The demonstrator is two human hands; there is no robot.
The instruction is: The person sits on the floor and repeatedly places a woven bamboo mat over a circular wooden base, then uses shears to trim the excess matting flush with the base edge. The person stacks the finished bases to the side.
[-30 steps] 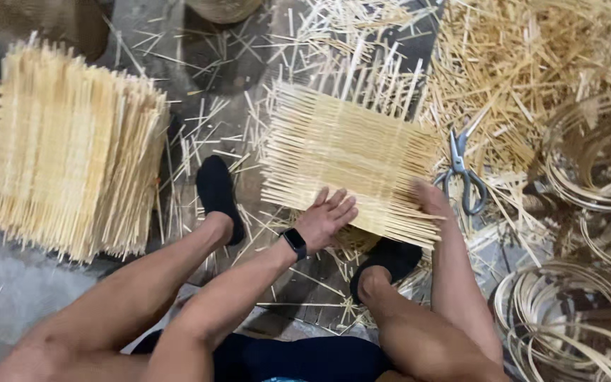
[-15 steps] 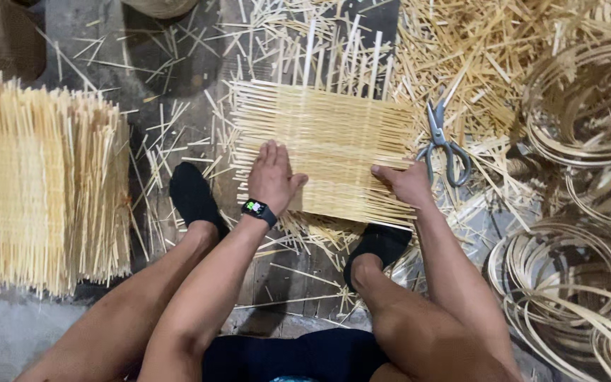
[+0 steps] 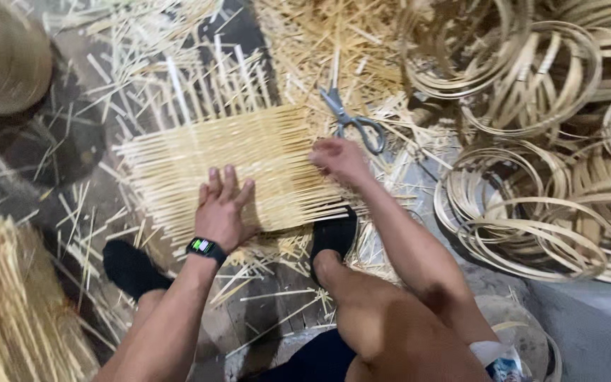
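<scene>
Dark floor boards strewn with loose bamboo splinters are seen beneath everything, and little bare floor is left around the woven bamboo mat, which lies flat at the middle of the scene. The mat's far edge is fringed with upright loose strip ends, and its near edge is overlapped by the black-socked right foot. The left hand is laid flat and open on the mat's near left part, fingers spread, with a black wristwatch worn just behind it. The right hand is set on the mat's right edge with fingers curled; whether a strip is pinched cannot be told. Just beyond the mat's right corner, scissors are left on a litter of strips. To the right of the mat, well apart from it, coiled bamboo hoops are heaped, closing that side. Left of the mat, some open floor is left around the other black-socked foot, and a stack of bamboo strips is found near the lower left corner.
</scene>
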